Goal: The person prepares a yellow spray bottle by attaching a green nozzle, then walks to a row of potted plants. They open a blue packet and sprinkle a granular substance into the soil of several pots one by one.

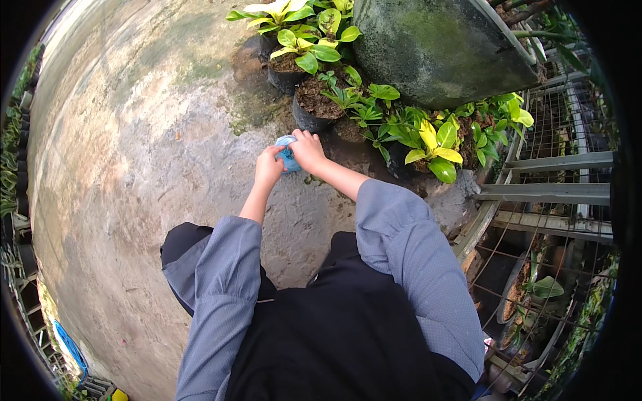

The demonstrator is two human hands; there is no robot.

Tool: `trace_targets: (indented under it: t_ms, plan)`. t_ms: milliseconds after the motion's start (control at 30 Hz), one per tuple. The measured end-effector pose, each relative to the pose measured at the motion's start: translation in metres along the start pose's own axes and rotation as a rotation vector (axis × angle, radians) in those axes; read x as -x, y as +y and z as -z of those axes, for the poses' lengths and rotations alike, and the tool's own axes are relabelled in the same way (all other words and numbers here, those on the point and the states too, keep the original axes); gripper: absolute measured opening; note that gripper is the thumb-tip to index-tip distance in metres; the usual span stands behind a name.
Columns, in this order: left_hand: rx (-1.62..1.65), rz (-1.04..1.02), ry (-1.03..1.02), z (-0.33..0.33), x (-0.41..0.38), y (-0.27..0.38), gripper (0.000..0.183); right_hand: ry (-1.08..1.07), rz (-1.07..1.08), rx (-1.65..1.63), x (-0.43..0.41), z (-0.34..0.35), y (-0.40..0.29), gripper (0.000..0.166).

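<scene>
Both of my hands meet at a small blue plastic bag (289, 161), held low over the concrete floor. My left hand (269, 164) grips its left side, thumb and fingers on the plastic. From the upper right, my right hand (307, 149) pinches the bag's paler top edge. Bluish-green contents show through an opening or the thin film; what they are I cannot tell. Just beyond my right hand stands a black polybag pot (312, 113) filled with brown soil mix.
Several potted plants with yellow-green leaves (435, 143) line the right, around a large mossy concrete planter (441, 55). A metal rack with wire mesh (546, 195) stands at my right. Concrete floor (125, 200) spreads leftward; a coiled blue hose (71, 346) lies at the lower left.
</scene>
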State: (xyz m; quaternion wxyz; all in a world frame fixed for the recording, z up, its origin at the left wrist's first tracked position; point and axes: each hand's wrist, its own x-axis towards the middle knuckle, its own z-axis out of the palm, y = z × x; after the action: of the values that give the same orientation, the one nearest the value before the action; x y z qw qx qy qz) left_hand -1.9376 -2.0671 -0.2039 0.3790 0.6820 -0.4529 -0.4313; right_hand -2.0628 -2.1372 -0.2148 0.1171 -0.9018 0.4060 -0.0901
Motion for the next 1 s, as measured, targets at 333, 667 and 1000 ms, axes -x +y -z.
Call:
trace_targets:
  t_ms: [333,667,1000]
  plan:
    - [-0.009,-0.123,-0.049,0.002,0.001,0.001,0.039,-0.028,0.079,0.121,0.0,-0.004,0.007,0.01]
    - [0.038,-0.061,-0.042,0.003,0.002,0.006,0.038,0.175,-0.114,-0.375,0.02,0.058,0.041,0.011]
    - [0.041,-0.081,-0.135,-0.003,0.001,0.001,0.035,0.298,-0.393,-0.193,0.058,0.038,0.106,0.009]
